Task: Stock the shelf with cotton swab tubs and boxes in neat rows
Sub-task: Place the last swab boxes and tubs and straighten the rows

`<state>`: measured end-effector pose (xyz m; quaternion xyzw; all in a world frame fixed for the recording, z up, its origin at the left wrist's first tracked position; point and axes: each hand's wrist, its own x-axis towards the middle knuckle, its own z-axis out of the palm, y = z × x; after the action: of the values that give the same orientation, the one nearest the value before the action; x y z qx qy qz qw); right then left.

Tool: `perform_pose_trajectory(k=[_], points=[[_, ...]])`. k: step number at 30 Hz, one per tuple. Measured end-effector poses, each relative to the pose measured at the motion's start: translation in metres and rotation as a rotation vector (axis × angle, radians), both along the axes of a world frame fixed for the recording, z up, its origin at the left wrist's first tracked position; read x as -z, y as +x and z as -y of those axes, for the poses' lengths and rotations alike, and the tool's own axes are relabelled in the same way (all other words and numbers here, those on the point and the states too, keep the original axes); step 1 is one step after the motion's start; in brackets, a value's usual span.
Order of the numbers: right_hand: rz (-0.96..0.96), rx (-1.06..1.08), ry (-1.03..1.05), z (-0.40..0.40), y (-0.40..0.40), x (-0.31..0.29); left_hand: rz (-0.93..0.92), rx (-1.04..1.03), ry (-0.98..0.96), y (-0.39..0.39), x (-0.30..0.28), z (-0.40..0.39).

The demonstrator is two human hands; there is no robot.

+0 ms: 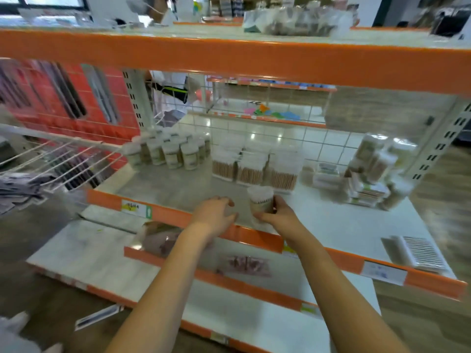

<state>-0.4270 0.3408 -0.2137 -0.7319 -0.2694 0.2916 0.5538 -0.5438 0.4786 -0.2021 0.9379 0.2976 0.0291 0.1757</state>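
Observation:
My right hand [276, 215] grips a round cotton swab tub [260, 200] upright over the front of the middle shelf [331, 220]. My left hand [216, 212] hovers just left of the tub with fingers loosely curled, holding nothing. At the back left of the shelf stand several round tubs [173, 151] in rows. Square clear boxes of wooden swabs [254, 166] stand in a row behind the held tub. A loose heap of tubs and flat boxes [369, 169] lies at the right.
An orange-edged upper shelf [229, 57] hangs overhead. A flat swab pack [418, 253] lies at the front right. Lower shelves [242, 319] hold pinkish packs [247, 264]. A wire rack [58, 156] juts out at the left. A person stands behind the mesh backing.

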Motion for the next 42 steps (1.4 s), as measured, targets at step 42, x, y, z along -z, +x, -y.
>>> perform_pose_trajectory(k=[42], points=[[-0.046,-0.192,0.091,-0.298,-0.067,0.019,0.093,-0.287,-0.169,-0.091,0.028,-0.259]])
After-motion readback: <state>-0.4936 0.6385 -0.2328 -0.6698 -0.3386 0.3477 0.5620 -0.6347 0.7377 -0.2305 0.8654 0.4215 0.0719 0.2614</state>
